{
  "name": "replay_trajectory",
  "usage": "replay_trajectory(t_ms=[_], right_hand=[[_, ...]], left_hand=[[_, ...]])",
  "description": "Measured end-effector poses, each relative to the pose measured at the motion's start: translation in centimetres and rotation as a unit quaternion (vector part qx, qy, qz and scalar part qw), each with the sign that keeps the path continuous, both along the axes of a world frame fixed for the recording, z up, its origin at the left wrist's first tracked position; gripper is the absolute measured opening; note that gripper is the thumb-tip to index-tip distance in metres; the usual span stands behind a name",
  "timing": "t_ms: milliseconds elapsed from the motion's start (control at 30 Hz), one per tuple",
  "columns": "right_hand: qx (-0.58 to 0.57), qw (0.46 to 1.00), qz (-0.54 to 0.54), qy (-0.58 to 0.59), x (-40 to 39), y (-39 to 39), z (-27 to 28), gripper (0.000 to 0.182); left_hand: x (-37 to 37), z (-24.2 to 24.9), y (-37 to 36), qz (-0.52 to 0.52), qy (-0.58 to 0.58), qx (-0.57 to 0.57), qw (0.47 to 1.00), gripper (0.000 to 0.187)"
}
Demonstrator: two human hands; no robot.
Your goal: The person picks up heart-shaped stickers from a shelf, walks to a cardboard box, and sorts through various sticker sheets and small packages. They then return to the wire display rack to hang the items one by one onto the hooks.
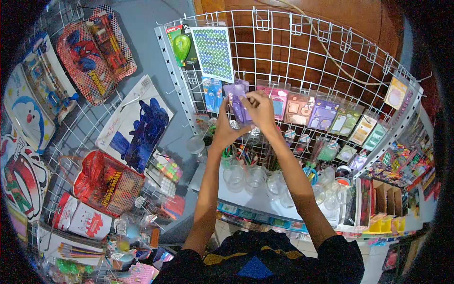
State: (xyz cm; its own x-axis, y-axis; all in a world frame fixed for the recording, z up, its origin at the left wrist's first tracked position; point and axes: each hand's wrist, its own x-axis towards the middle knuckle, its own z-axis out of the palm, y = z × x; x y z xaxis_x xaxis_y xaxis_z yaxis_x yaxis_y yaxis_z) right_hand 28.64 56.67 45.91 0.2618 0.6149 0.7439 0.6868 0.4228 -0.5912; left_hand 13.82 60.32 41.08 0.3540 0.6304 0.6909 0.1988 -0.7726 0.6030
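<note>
A small purple packet [236, 105] is held up in front of the wire rack. My left hand [226, 128] grips it from below and the left side, its thumb spread out underneath. My right hand [260, 110] has its fingers curled in at the packet's right edge; their exact grip is partly hidden. Just behind hangs a blue card pack [212, 93], and a pink pack [280, 102] hangs to the right of my right hand. Above my hands is a sheet of green and blue round stickers [213, 53].
A white wire grid [283, 47] carries a green item on a card [181, 47] and several pastel packs [324, 114]. Clear plastic jars [255, 179] stand on a white shelf [246, 201] below. On the left grid hang a Spiderman pouch [87, 59] and dark blue gloves [147, 130].
</note>
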Motion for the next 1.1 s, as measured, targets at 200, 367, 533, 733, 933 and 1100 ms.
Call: replay_trajectory(t_ms=[200,367,533,733,933,1100], right_hand=[[0.101,0.992,0.07,-0.002,-2.6,-2.8,0.4,0.016],[0.126,0.988,0.093,0.009,-4.7,-4.8,1.0,0.013],[0.116,0.984,0.136,-0.014,-5.7,-6.4,2.1,0.015],[0.002,0.989,0.149,-0.02,-4.4,-7.8,-0.3,0.017],[-0.074,0.984,0.148,-0.069,-1.5,-11.8,-3.6,0.014],[-0.129,0.983,0.117,-0.064,0.2,-15.4,-5.1,0.012]], left_hand=[[0.2,1.0,-4.4,-0.039,-0.157,-0.073,0.984,0.118],[0.0,0.4,-6.4,0.161,-0.13,0.051,0.977,0.103],[-1.6,0.1,-7.5,0.083,-0.28,-0.03,0.956,0.097],[-7.1,3.1,-5.9,0.301,-0.189,0.1,0.929,0.08],[-9.0,3.1,-1.8,0.404,-0.154,0.084,0.898,0.072],[-9.3,2.6,-0.1,0.452,-0.119,0.054,0.882,0.074]])
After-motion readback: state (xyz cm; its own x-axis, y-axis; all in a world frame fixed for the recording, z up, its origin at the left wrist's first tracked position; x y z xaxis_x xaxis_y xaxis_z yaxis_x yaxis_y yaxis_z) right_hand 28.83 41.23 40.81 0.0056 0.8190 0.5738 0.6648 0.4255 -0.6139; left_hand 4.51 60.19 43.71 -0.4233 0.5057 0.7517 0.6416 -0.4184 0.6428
